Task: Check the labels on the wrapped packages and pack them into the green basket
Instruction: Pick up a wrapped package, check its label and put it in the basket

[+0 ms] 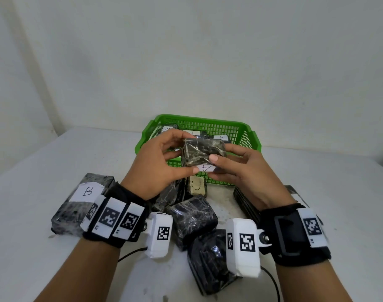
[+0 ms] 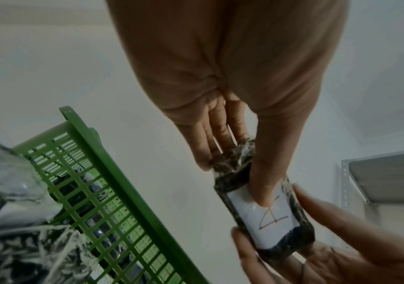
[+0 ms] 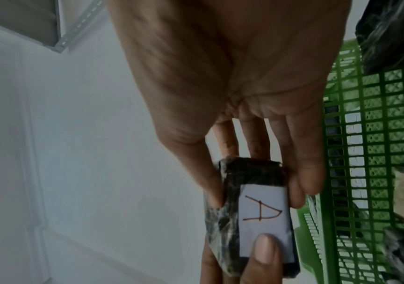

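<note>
I hold one small wrapped package [image 1: 203, 154] up in both hands, above the near wall of the green basket [image 1: 247, 129] and clear of the desk [image 1: 33, 247]. My left hand [image 1: 155, 164] pinches its left end, thumb on the near lower edge and fingers curled over the far top. My right hand [image 1: 245, 168] pinches the right end, thumb pressed on the near face and fingers behind. The package's long axis runs left to right between my hands, roughly level, perhaps dipping slightly to the left. Its white label [image 1: 205, 168], marked "A", sits on the lower near face and is turned toward me; the right wrist view shows the letter plainly, with my left thumb on the label's edge.

The basket stands at the far side of the desk, near the wall, and already has several labelled packages [image 1: 191, 132] in it. On the desk in front of the basket lie more wrapped packages: a large one marked "B" [image 1: 81, 203] to my left, a small one marked "C" [image 1: 197, 186] just below the held package, and dark unlabelled-side ones [image 1: 192, 219] between my wrists.
</note>
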